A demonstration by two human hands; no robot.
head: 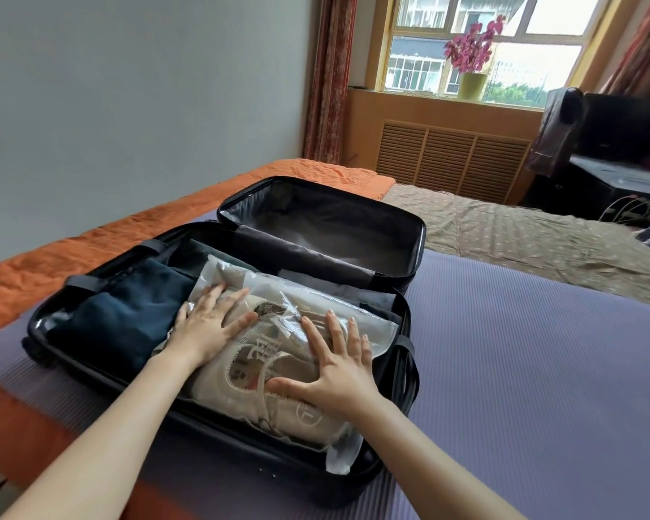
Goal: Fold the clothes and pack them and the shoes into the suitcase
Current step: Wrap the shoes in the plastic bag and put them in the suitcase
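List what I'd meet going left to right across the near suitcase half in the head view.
Dark folded clothes → left hand → right hand → black side straps. Both hands lie flat on the plastic-wrapped package, which spans the middle.

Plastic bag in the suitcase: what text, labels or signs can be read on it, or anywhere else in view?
"L": a circled mark on the clear plastic bag.
Round emblem on the same bag: one large Chinese-style character, creased and not surely readable; the small text around its ring is too blurred.
Suitcase: no text visible.
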